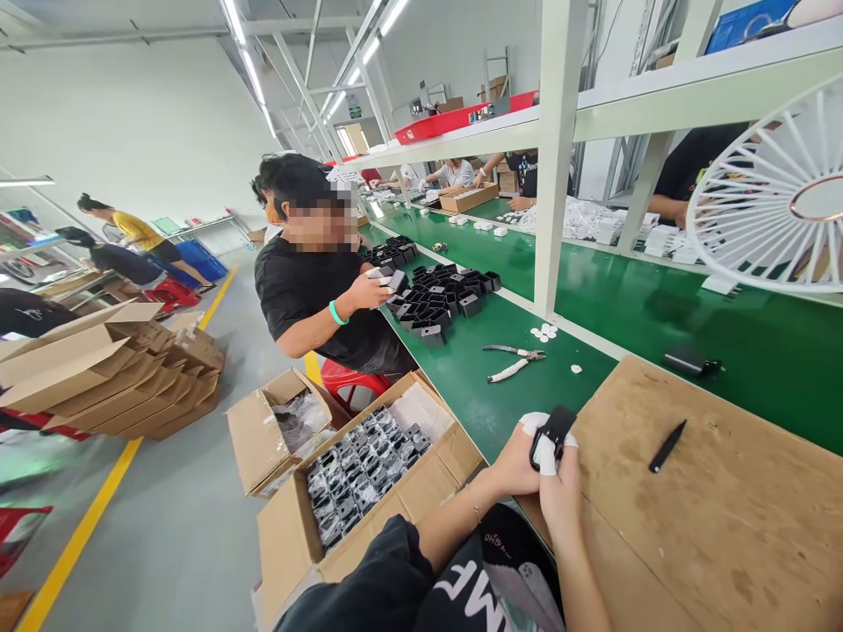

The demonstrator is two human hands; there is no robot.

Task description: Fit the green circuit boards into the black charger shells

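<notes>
My left hand and my right hand are close together at the green bench's front edge, their fingers closed round a black plastic part. White covers wrap several of my fingertips. The part is tilted, and my fingers hide some of it. Right of my hands, a slim black pointed piece lies on a brown board. Cutting pliers with pale handles rest, jaws apart, on the green surface beyond my hands. Small white discs lie behind them.
An open carton of wrapped black parts stands left of me. A co-worker sits beyond it, by a heap of black parts. A white post, a fan and a lone black part are ahead and right.
</notes>
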